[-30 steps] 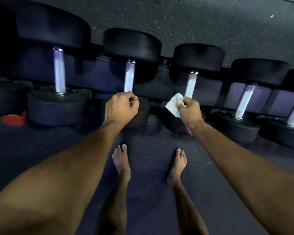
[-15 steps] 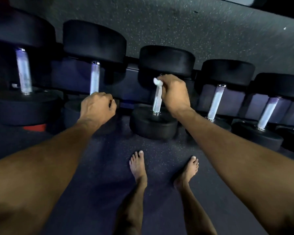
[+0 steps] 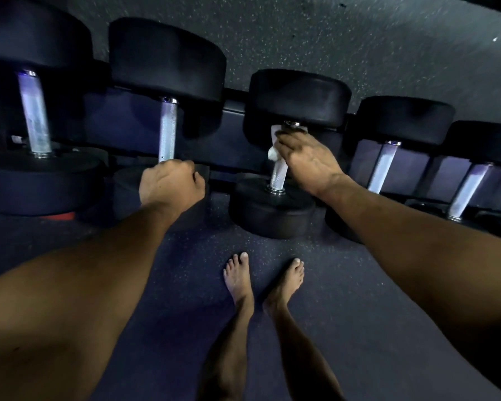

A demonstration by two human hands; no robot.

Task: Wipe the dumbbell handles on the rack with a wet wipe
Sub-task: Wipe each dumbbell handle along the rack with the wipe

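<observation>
A row of black dumbbells with silver handles lies on a low dark rack [image 3: 235, 108]. My right hand [image 3: 307, 160] is wrapped round the upper part of the middle dumbbell's handle [image 3: 278, 173], with the white wet wipe [image 3: 273, 151] held between palm and metal. Only a crumpled edge of the wipe shows at the hand's left side. My left hand [image 3: 171, 185] is curled into a fist at the lower end of the neighbouring handle [image 3: 167, 130] to the left; whether it grips the handle is hidden.
More dumbbells [image 3: 383, 166] continue to the right and a larger dumbbell [image 3: 34, 117] lies at the far left. A red object [image 3: 59, 216] peeks from under the left weights. My bare feet [image 3: 237, 280] stand on dark speckled rubber flooring [image 3: 344, 328].
My right hand went from holding the wipe loose in front of the rack to wrapping it round the middle handle, and now sits high near the upper weight. The left fist stayed put.
</observation>
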